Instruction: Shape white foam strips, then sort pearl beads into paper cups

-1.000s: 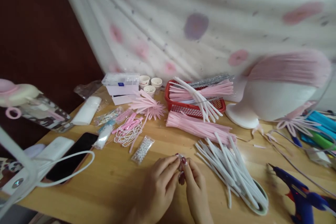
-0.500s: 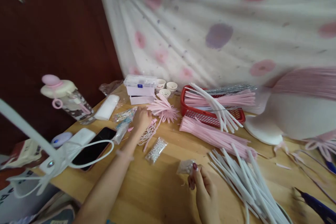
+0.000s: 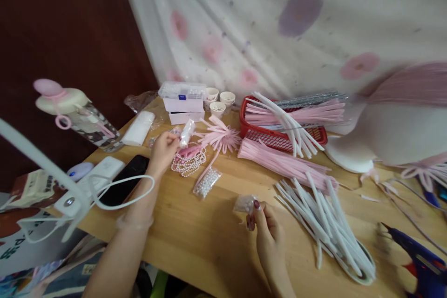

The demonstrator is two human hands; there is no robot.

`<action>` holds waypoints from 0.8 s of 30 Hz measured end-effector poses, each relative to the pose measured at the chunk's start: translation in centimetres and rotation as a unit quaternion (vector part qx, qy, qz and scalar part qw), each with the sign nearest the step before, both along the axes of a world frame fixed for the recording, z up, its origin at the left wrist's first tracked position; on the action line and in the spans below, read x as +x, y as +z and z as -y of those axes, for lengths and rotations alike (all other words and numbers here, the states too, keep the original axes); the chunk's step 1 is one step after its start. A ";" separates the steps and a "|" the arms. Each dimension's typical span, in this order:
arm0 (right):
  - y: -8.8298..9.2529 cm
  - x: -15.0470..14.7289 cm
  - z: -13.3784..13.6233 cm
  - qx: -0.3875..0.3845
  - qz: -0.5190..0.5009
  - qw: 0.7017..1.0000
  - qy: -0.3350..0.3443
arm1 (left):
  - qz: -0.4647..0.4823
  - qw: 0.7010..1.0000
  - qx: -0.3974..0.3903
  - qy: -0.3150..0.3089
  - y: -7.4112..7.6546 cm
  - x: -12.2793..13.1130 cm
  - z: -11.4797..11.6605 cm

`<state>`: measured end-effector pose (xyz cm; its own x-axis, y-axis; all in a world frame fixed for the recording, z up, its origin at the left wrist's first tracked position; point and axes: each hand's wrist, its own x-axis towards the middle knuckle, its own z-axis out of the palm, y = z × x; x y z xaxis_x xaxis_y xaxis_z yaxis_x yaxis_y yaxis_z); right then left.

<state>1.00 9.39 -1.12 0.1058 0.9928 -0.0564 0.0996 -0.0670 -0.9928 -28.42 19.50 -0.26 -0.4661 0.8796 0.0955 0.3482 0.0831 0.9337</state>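
Note:
My left hand (image 3: 163, 150) pinches a small clear bag of whitish beads (image 3: 187, 132), raised near the storage boxes. Just below that bag lie white bead strings (image 3: 190, 162) with a pink piece on them. In my right hand (image 3: 266, 223), a small clear plastic bag (image 3: 243, 203) is gripped between thumb and fingers; its contents are hard to make out. A bag of white pearl beads (image 3: 207, 183) rests on the table between my hands. Pink pipe cleaners fanned into a flower-like shape (image 3: 223, 136) sit beyond it.
A red basket (image 3: 246, 123) of pipe cleaners stands at the back, with a pink bundle (image 3: 284, 160) and a white bundle (image 3: 324, 223) before it. At right are a glue gun (image 3: 415, 253) and a white stand (image 3: 387, 135). Leftward: phone (image 3: 127, 181), bottle (image 3: 82, 116), lamp arm (image 3: 38, 158).
My left hand has lifted off the items by the bead strings and now holds up a small bag of beads. My right hand keeps its bag. The camera view has tilted downward.

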 end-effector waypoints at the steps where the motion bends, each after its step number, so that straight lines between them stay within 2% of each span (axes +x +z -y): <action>1: 0.1 0.1 -0.1 -0.002 -0.002 1.000 0.002 | 0.038 0.999 -0.006 0.004 -0.2 -0.1 1.7; 5: 0.4 0.5 -0.4 -0.009 -0.005 1.000 0.000 | 0.152 0.988 0.002 0.026 -0.6 1.3 7.3; 8: 0.3 1.1 -0.6 -0.028 0.016 0.999 -0.002 | 0.198 0.980 -0.006 0.034 -0.2 2.4 9.2; 12: 0.0 2.2 -1.2 -0.051 0.066 0.996 0.008 | 0.216 0.976 -0.023 0.034 0.0 2.8 9.8; 16: -0.1 3.4 -2.3 -0.059 0.087 0.994 0.010 | 0.200 0.979 -0.031 0.035 -0.4 2.6 10.0; 21: -0.2 4.1 -3.6 -0.091 0.090 0.991 0.038 | 0.154 0.986 -0.051 0.047 -0.9 2.1 10.4; 24: -0.1 3.8 -4.1 -0.084 0.093 0.991 0.055 | 0.104 0.989 -0.056 0.083 -1.2 1.8 10.8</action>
